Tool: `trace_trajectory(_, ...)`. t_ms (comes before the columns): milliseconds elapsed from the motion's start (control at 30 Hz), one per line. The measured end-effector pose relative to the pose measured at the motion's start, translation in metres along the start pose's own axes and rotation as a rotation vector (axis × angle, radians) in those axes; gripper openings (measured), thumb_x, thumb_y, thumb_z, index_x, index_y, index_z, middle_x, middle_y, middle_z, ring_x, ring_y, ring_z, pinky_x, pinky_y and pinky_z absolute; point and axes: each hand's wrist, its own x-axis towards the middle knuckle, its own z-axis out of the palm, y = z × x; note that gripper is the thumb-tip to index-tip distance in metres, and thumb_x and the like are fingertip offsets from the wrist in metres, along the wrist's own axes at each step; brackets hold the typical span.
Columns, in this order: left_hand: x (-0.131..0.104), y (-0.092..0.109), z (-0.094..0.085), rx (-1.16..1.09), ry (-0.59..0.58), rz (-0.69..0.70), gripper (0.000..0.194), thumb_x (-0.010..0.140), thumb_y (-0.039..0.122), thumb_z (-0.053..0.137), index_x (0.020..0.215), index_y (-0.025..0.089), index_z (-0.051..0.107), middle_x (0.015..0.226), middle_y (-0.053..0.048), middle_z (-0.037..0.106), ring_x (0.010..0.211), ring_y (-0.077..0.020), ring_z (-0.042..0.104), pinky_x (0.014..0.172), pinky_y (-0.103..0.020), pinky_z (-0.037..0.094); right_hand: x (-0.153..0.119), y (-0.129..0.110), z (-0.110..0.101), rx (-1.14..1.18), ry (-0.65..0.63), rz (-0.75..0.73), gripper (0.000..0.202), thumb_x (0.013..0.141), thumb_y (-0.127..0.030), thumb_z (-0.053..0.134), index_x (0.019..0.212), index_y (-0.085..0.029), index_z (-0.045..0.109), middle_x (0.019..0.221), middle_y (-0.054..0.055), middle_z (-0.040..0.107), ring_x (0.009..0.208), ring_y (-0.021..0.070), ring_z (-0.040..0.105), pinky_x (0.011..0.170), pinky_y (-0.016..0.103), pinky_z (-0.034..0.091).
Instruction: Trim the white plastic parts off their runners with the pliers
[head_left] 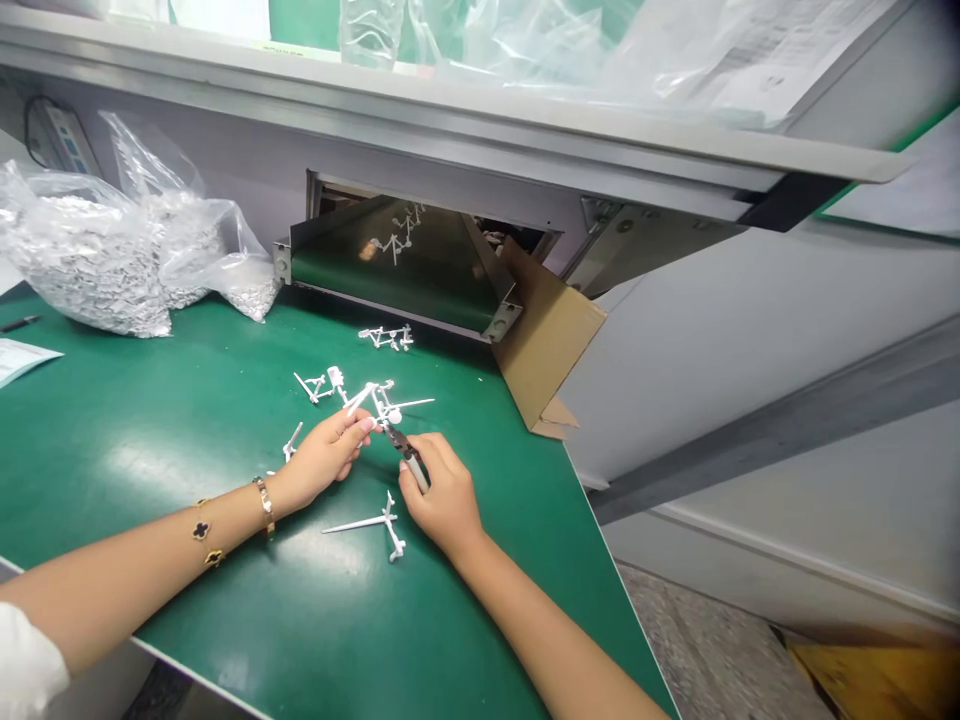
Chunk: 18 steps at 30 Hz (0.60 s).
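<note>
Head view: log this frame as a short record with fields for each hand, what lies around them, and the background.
left hand: pinches a white plastic sprue piece at the fingertips
right hand: grips small cutters, tip pointing at the held piece
table: green, with more white sprues scattered on it, one lying between the hands
conveyor: green belt coming out of an opening, a sprue lying on it
cardboard: folded, standing at the belt's right end
bags: clear, full of small pale parts, far left
</note>
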Motion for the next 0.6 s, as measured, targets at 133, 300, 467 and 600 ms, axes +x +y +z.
trace_trajectory(133,-0.0001,-0.0017,0.0017,0.045,-0.017,-0.008,0.030,0.080,0.047,0.048,0.085,0.018,0.047,0.069,0.004,0.039,0.045,-0.0024,0.031,0.035,-0.014,0.023,-0.0011,0.0003,0.0010,0.014,-0.020,-0.014,0.022,0.080,-0.018,0.043,0.098,-0.018,0.056,0.090,0.007,0.056,0.081,0.0202,0.055,0.074,0.030,0.047)
trace_trajectory(300,0.0000,-0.0054,0.0007,0.108,-0.039,-0.003,0.033,0.080,0.050,0.047,0.088,0.018,0.049,0.067,0.004,0.039,0.042,-0.0022,0.030,0.035,-0.015,0.023,-0.0004,-0.0001,0.0006,0.028,-0.010,0.004,0.023,0.080,-0.018,0.043,0.098,-0.018,0.056,0.089,0.007,0.056,0.080,0.0201,0.055,0.073,0.030,0.047)
trace_trajectory(467,-0.0007,-0.0045,-0.0004,0.184,-0.026,0.013,0.033,0.080,0.050,0.046,0.088,0.018,0.050,0.066,0.004,0.039,0.042,-0.0029,0.029,0.037,-0.017,0.024,-0.0002,0.0022,0.0021,0.038,-0.019,-0.007,0.024,0.080,-0.018,0.043,0.100,-0.018,0.057,0.089,0.007,0.057,0.080,0.0201,0.056,0.073,0.030,0.047)
trace_trajectory(600,-0.0008,-0.0043,-0.0002,0.221,-0.019,0.006,0.032,0.080,0.049,0.046,0.082,0.017,0.049,0.062,0.005,0.038,0.042,-0.0036,0.028,0.038,-0.017,0.024,0.0002,0.0049,0.0021,0.026,-0.029,-0.019,0.024,0.079,-0.017,0.043,0.097,-0.019,0.059,0.083,0.005,0.058,0.076,0.0189,0.056,0.069,0.028,0.046)
